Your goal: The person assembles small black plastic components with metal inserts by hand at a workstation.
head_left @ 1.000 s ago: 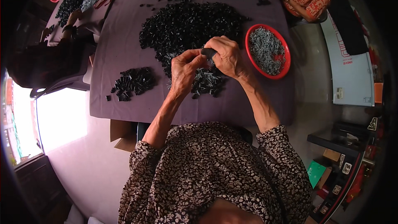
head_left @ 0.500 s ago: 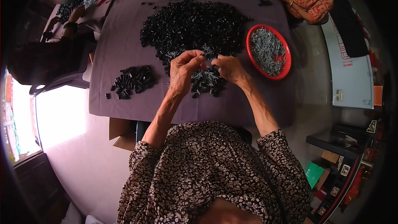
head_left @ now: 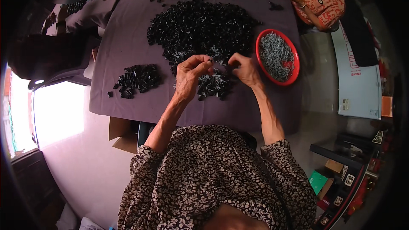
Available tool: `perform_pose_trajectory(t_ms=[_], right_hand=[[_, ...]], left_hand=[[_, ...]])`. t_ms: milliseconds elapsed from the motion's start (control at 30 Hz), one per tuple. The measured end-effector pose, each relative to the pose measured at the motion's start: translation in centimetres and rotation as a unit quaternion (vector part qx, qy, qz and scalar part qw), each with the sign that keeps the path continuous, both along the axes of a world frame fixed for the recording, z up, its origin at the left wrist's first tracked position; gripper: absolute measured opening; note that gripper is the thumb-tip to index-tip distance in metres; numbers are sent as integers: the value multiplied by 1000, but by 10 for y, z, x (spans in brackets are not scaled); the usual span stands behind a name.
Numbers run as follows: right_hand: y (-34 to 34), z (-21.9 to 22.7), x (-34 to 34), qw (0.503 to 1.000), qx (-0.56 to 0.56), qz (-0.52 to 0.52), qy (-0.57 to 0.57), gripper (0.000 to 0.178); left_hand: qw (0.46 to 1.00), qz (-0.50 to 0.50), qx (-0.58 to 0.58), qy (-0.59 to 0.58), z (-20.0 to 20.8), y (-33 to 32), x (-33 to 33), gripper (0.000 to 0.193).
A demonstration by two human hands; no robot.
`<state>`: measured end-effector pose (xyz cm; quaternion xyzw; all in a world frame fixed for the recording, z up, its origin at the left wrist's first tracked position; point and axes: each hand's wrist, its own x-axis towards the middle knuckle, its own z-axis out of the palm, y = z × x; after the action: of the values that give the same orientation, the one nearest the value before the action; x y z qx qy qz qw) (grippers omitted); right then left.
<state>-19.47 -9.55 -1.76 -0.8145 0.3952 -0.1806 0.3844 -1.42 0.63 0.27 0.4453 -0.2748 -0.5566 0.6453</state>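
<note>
Small black piece (head_left: 210, 61) is showing at the left hand's (head_left: 189, 75) pinched fingertips; the right hand (head_left: 246, 71) is hovering apart, its grip unclear. Pinching lightly above the screw-strewn heap (head_left: 214, 87) is probably keeping any drop recoverable.

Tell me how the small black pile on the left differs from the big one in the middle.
The small pile covers far less cloth than the big pile. The small pile shows only black pieces; the big pile has thin grey pieces along its near side. Both are loose heaps of small black pieces.
</note>
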Motion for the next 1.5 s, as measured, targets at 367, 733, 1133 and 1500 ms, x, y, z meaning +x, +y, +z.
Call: perform_pose_trajectory(t_ms=[367, 733, 1133, 1500], right_hand=[[22, 68, 11, 949, 73, 54, -302, 23], [25, 104, 24, 970, -50, 113, -209, 31], [27, 106, 31, 973, -135, 127, -136, 37], [31, 93, 31, 973, -113, 80, -183, 32]], left_hand=[[997, -49, -46, -40, 34, 5, -16, 10], [998, -25, -37, -52, 36, 10, -10, 12], [996, -36, -45, -72, 31, 8, -6, 15], [996, -25, -27, -84, 33, 7, -10, 16]])
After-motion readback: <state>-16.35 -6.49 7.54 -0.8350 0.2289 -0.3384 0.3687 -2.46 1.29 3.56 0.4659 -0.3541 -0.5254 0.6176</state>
